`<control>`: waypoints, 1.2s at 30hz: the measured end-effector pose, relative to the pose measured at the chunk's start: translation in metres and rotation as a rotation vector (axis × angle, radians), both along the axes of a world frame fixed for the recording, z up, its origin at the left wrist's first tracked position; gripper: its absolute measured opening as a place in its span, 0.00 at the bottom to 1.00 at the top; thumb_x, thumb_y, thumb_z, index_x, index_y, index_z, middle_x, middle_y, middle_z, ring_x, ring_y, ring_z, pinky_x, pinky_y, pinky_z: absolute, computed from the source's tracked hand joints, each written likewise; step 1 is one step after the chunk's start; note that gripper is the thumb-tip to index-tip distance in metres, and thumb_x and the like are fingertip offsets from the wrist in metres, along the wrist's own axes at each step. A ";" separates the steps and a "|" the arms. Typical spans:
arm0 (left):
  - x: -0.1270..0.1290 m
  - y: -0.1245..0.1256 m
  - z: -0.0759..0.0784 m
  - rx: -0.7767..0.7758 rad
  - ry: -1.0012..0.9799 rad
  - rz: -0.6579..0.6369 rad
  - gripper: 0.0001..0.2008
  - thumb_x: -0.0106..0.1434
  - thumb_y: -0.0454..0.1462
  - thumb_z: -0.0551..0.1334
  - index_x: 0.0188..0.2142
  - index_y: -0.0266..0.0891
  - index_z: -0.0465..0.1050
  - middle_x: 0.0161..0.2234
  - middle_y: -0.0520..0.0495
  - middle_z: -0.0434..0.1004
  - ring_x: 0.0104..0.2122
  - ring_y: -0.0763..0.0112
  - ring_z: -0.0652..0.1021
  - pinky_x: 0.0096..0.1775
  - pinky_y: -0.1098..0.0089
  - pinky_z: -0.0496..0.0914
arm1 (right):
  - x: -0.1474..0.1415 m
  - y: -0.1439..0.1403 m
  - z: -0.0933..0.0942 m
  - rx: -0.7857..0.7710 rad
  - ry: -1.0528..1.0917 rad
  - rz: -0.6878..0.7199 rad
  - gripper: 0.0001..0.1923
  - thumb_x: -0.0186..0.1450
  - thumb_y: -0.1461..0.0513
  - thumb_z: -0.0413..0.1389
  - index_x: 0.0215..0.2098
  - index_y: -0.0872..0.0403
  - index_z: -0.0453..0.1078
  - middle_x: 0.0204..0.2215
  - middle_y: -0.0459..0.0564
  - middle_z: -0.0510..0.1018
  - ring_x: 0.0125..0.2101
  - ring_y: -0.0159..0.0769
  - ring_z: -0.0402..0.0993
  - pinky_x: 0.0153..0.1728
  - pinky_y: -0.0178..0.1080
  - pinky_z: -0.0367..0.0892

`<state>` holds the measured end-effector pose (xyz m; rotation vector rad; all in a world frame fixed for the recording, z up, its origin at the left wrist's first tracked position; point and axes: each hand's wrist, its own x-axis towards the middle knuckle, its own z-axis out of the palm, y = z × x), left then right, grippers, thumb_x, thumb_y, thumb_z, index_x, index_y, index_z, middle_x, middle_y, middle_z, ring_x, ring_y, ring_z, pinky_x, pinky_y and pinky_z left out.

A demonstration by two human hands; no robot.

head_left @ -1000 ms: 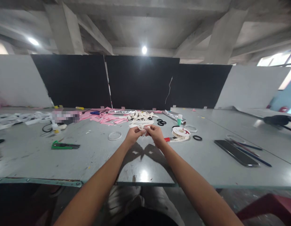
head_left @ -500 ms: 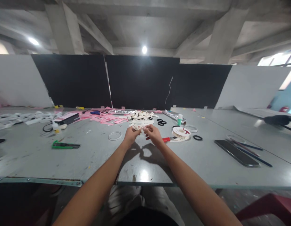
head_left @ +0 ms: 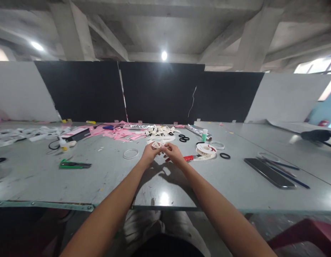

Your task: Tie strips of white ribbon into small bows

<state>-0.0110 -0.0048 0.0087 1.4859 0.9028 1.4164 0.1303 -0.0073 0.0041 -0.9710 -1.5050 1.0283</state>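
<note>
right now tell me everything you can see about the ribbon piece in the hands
The ribbon piece is a short cream-white strip, fabric-like, with faint print too small to read. It looks folded or looped, held just above the grey table. The left hand and right hand pinch it between their fingers from either side. Beyond it lies a pile of similar strips.

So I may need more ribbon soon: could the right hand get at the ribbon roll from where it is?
Probably yes. The right hand holds a ribbon piece together with the left hand, so it must let go first. The ribbon roll lies just to its right on the table, with only a red-handled tool between.
</note>
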 end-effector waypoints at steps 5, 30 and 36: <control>-0.004 0.005 -0.002 -0.189 -0.114 -0.020 0.19 0.47 0.49 0.68 0.29 0.35 0.72 0.25 0.48 0.74 0.22 0.75 0.70 0.27 0.72 0.61 | 0.001 -0.001 0.003 0.018 0.058 0.068 0.16 0.51 0.53 0.62 0.28 0.56 0.68 0.19 0.44 0.73 0.19 0.28 0.68 0.16 0.31 0.68; -0.004 -0.005 0.006 -0.252 -0.428 -0.446 0.19 0.43 0.36 0.54 0.35 0.32 0.74 0.36 0.40 0.76 0.33 0.62 0.76 0.33 0.65 0.70 | -0.006 -0.015 0.001 -0.121 0.112 0.298 0.18 0.55 0.55 0.61 0.41 0.52 0.69 0.25 0.41 0.70 0.23 0.27 0.65 0.26 0.31 0.63; -0.002 -0.005 0.003 -0.265 -0.338 -0.375 0.18 0.49 0.34 0.57 0.42 0.34 0.73 0.39 0.43 0.76 0.31 0.70 0.75 0.31 0.72 0.68 | -0.003 -0.005 -0.001 0.045 -0.035 0.180 0.16 0.55 0.51 0.59 0.29 0.57 0.70 0.25 0.44 0.71 0.25 0.28 0.63 0.29 0.32 0.58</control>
